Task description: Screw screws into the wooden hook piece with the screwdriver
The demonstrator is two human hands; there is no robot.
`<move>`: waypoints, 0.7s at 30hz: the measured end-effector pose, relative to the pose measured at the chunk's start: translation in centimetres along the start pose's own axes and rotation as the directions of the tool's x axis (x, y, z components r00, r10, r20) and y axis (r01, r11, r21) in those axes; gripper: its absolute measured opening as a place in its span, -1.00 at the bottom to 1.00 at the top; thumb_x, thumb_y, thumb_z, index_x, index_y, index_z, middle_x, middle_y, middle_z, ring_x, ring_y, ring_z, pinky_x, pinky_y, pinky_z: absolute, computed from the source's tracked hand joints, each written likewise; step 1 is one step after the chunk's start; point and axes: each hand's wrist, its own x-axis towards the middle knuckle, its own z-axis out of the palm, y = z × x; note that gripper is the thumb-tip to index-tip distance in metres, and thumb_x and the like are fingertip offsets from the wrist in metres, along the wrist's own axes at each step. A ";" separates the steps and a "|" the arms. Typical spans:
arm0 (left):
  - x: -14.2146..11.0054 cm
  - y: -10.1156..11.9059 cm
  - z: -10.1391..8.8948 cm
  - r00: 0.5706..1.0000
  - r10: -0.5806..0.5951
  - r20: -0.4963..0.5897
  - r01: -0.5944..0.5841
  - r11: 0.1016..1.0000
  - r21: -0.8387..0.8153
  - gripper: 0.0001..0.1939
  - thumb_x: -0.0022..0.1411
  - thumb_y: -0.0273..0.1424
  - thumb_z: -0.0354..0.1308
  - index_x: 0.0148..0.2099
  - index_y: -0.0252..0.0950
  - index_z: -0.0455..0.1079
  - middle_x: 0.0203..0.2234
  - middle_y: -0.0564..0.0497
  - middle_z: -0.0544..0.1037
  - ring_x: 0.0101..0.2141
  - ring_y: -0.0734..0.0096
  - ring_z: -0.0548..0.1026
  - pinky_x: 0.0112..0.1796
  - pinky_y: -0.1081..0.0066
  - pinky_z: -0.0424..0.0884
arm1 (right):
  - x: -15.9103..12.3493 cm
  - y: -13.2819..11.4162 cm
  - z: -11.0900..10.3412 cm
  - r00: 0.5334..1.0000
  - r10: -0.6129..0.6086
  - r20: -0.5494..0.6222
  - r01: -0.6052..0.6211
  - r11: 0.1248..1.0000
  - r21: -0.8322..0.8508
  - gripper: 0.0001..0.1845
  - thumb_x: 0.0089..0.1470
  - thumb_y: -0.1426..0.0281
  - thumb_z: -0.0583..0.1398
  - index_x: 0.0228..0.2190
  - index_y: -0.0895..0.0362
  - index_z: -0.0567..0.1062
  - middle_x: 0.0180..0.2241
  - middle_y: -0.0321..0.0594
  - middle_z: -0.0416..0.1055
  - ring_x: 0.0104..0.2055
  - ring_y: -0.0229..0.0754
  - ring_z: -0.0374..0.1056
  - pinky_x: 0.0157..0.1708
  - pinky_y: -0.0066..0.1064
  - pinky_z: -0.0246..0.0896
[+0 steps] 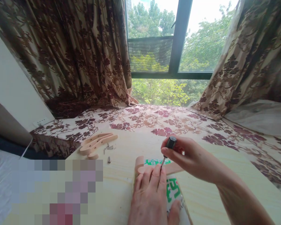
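My right hand [184, 153] is closed around the black handle of a screwdriver [171, 142]. Its thin shaft slants down to a light wooden strip [174, 168], and the tip is hidden by my fingers. My left hand [150, 193] lies flat with fingers stretched over the strip, pressing on it, thumb apart. Under the strip is a white package with green print [172, 189]. At the package's far left corner a second rounded wooden piece [139, 161] shows, partly covered.
Curved wooden pieces with dark holes [98, 142] lie at the board's [117, 193] far left, with several small screws [109, 160] beside them. Beyond is a flower-patterned cloth [159, 120] below a window, with curtains [96, 56] at both sides. The lower left is pixelated.
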 end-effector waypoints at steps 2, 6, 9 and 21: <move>-0.2 0.0 0.1 1.000 0.002 0.020 -0.002 1.000 0.004 -0.35 0.25 -0.04 -0.01 0.26 -0.32 0.16 0.17 -0.02 0.33 0.09 0.18 0.33 0.00 0.23 0.33 | 0.1 0.1 0.1 1.000 -0.001 -0.009 0.001 1.000 0.005 -0.80 0.20 0.32 0.09 -0.41 0.14 0.40 -0.51 -0.31 0.29 -0.46 -0.28 0.14 -0.47 -0.44 0.07; -0.4 0.2 0.3 0.999 -0.001 0.033 0.001 1.000 -0.001 -0.34 0.24 -0.06 0.00 0.27 -0.32 0.14 0.18 -0.04 0.32 0.09 0.17 0.33 0.00 0.22 0.33 | 0.3 0.1 0.3 1.000 0.000 -0.004 0.000 1.000 0.007 -0.78 0.20 0.30 0.08 -0.42 0.15 0.38 -0.51 -0.32 0.24 -0.46 -0.28 0.10 -0.48 -0.42 0.04; -0.4 0.2 0.2 0.999 -0.006 0.033 0.006 1.000 -0.012 -0.33 0.24 -0.05 0.00 0.28 -0.32 0.13 0.17 -0.04 0.33 0.09 0.16 0.33 0.01 0.21 0.33 | 0.4 0.2 0.3 1.000 0.010 -0.013 -0.010 1.000 0.003 -0.75 0.20 0.28 0.07 -0.45 0.15 0.37 -0.53 -0.33 0.20 -0.47 -0.28 0.08 -0.48 -0.40 0.02; 0.0 0.3 -0.5 1.000 -0.022 -0.009 0.021 0.998 -0.053 -0.40 0.29 -0.04 -0.05 0.21 -0.34 0.22 0.12 -0.03 0.39 0.07 0.16 0.35 0.01 0.22 0.31 | 0.6 0.7 0.4 0.998 0.022 -0.065 -0.020 0.999 0.031 -0.75 0.17 0.25 0.12 -0.43 0.15 0.39 -0.54 -0.33 0.18 -0.49 -0.29 0.07 -0.53 -0.44 0.01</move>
